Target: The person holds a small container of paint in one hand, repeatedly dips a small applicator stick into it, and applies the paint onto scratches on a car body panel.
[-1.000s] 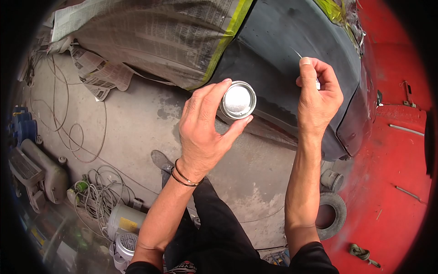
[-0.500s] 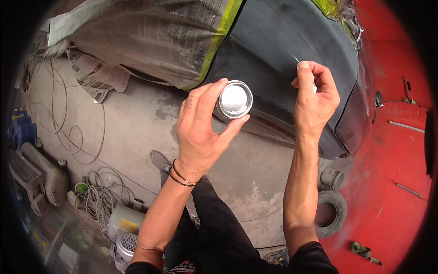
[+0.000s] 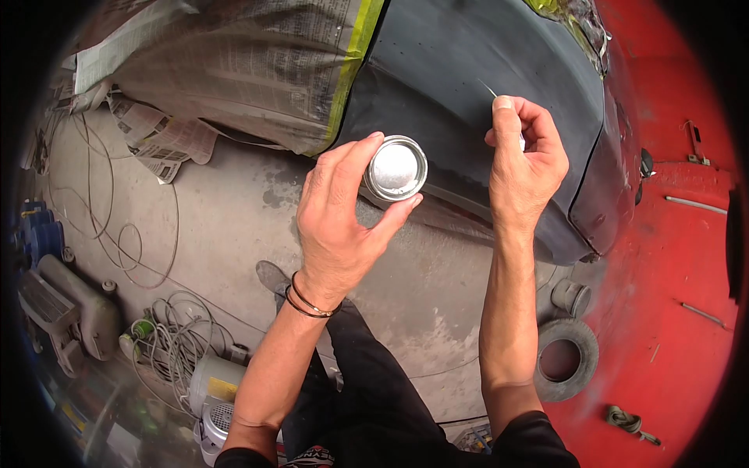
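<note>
My left hand (image 3: 335, 210) wraps its fingers and thumb round a small round metal can (image 3: 396, 168), whose shiny silvery top faces up. To the right, my right hand (image 3: 524, 160) pinches a thin pointed tool (image 3: 488, 89) between thumb and forefinger. The tool's fine tip points up and left, over a dark grey car panel (image 3: 437, 86); whether it touches the panel I cannot tell. A small white piece shows inside the curled right fingers. Newspaper masking (image 3: 257, 70) edged with yellow-green tape (image 3: 348, 74) covers the bodywork at the upper left.
Coiled cables (image 3: 175, 335) and a grey canister (image 3: 214, 382) lie at the lower left. A tyre (image 3: 567, 360) and a tin (image 3: 571, 297) stand on the floor at the right, beside a red surface (image 3: 663, 312). Loose newspaper (image 3: 160, 140) hangs at the left.
The car panel and masking have shifted left and slightly up in view. Both hands appear a little further left, still holding the can and the thin tool.
</note>
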Demonstrator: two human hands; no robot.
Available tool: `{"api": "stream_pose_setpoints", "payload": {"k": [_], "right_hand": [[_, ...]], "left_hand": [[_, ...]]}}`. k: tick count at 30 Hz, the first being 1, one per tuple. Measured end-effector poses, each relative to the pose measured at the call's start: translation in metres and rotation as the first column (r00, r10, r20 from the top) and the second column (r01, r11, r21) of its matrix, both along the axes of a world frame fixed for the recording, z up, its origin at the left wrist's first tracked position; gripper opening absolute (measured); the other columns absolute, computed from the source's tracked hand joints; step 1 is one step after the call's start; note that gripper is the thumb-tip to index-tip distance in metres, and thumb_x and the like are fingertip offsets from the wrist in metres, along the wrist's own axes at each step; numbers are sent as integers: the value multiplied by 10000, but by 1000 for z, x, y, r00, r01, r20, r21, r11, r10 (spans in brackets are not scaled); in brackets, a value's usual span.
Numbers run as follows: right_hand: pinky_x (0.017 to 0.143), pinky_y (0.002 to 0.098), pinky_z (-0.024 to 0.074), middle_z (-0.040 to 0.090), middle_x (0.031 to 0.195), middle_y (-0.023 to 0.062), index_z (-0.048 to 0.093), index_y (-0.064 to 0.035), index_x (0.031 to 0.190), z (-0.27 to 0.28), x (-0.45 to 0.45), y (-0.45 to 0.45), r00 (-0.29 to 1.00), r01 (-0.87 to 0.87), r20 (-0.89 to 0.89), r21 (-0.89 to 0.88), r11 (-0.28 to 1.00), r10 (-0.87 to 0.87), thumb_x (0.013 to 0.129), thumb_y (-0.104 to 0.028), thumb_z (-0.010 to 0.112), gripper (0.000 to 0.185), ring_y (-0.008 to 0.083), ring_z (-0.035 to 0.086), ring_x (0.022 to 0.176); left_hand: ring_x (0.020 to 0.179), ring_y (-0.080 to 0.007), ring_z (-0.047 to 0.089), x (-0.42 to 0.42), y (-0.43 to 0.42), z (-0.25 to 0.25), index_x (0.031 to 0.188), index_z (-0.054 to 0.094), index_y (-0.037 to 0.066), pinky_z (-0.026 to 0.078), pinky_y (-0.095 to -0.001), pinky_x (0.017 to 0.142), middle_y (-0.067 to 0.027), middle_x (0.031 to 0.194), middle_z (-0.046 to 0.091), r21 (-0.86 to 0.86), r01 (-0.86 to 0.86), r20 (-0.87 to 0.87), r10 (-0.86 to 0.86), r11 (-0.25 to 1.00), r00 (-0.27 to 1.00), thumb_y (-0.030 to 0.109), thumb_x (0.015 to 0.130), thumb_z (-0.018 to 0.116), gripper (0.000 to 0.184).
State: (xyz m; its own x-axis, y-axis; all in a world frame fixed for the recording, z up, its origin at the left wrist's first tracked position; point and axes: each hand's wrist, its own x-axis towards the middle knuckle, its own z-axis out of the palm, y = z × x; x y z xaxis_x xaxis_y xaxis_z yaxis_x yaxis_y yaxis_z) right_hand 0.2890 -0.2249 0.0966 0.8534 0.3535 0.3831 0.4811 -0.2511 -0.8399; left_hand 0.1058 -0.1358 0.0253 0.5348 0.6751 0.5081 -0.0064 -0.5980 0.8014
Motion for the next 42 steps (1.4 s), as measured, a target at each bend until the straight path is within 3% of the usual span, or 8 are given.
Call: {"api": "stream_pose_setpoints", "payload": {"k": [23, 32, 35, 39, 40, 42], "right_hand": [[733, 229, 544, 716, 875, -40, 817, 1, 1116, 1, -2, 6, 997, 70, 25, -75, 995, -69, 1087, -280, 856, 285, 49, 665, 786], [721, 210, 499, 714, 907, -39, 784, 15, 1083, 2, -9, -13, 998, -11, -63, 70, 997, 15, 1087, -146, 829, 168, 25, 606, 795], [736, 214, 503, 713, 914, -39, 785, 11, 1084, 6, -18, -27, 991, -89, -97, -1, 996, 89, 1086, -148, 833, 167, 29, 610, 805], [730, 235, 519, 709, 831, -31, 791, 20, 997, 21, -30, -40, 959, -267, -158, -229, 936, 234, 993, -69, 824, 95, 29, 626, 803], [688, 251, 522, 707, 775, -7, 781, 25, 948, 25, -36, -38, 961, -261, -166, -264, 929, 223, 934, -37, 796, 65, 38, 634, 745], [667, 261, 525, 714, 768, 15, 777, 23, 939, 27, -38, -40, 946, -323, -126, -319, 891, 298, 922, -34, 792, 62, 56, 641, 708]], "left_hand": [[1243, -298, 736, -4, -6, -3, 1490, 690, 21, 606, -407, 1060, -146, 1360, 742, -15, 6, -27, -6, 1000, 1000, 99, 785, 1052, 797], [1232, -304, 735, -1, -4, -1, 1491, 689, 16, 603, -411, 1058, -148, 1356, 745, -1, 5, 0, -5, 1000, 1000, 85, 786, 1048, 795], [1230, -307, 736, 2, -3, 0, 1493, 688, 18, 603, -411, 1057, -150, 1355, 745, 6, 7, 23, -7, 1000, 1000, 71, 784, 1044, 795], [1235, -306, 735, 5, -3, 1, 1500, 688, 30, 605, -411, 1056, -142, 1356, 747, 7, 2, 27, -3, 1000, 1000, 53, 785, 1035, 795], [1236, -306, 735, 5, -3, 0, 1502, 688, 33, 606, -411, 1056, -138, 1356, 747, 11, 0, 26, -1, 1000, 1000, 49, 786, 1033, 795], [1240, -305, 734, 5, -4, 0, 1506, 686, 38, 608, -413, 1055, -131, 1359, 747, 18, -1, 19, 0, 1000, 1000, 42, 788, 1028, 796]]}}
